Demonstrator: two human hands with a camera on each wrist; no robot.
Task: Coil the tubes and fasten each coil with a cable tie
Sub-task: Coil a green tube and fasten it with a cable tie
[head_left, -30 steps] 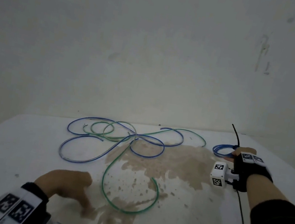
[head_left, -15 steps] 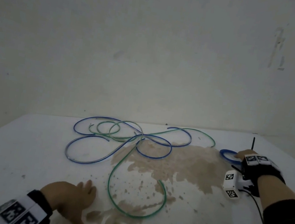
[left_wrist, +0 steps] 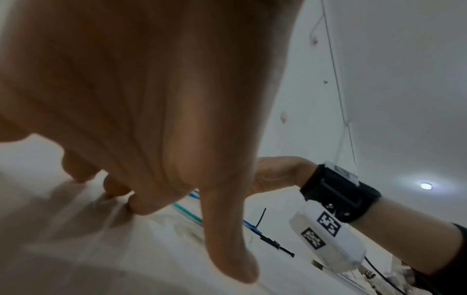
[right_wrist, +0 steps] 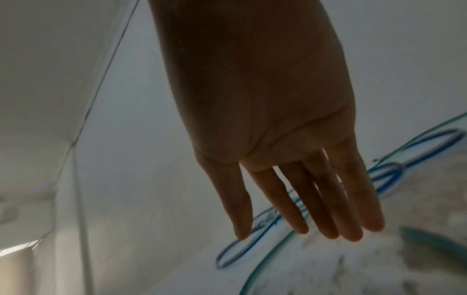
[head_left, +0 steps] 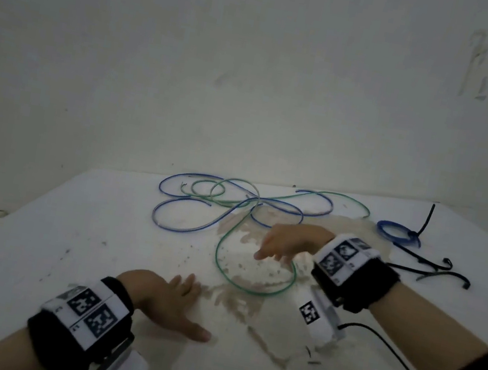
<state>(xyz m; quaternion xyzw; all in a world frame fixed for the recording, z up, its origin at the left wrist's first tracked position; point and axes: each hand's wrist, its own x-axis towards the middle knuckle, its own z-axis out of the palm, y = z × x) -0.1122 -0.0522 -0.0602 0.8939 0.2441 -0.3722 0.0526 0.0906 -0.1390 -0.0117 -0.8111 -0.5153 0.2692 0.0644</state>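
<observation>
Desk (head_left: 49, 242) white with a brownish stain in the middle, backed against a plain wall. Right hand (head_left: 289, 241) hovers over the near loop of the green tube (head_left: 223, 273), fingers (right_wrist: 326, 209) straight and spread, holding nothing; probably reaching to gather that loop for coiling. Left hand (head_left: 165, 301) lies palm-down on the desk near the front edge, fingers relaxed and flat, holding nothing; it looks like a brace, or waiting to catch the tube end. Green tube runs from that near loop back toward the far edge, where it tangles with the loose blue tube (head_left: 185, 220); both uncoiled, sprawled across the middle and far left of the desk, crossing each other at several places. One small blue coil (head_left: 397, 233) sits by the far right corner, already cinched with a black cable tie (head_left: 423, 223) whose tail sticks up, so one tube judged done. Spare black cable ties (head_left: 428, 270) lie just in front of it near the right edge, within the right hand's reach for the next fastening. Two tubes left to coil; untangling green from blue comes first, likely.
</observation>
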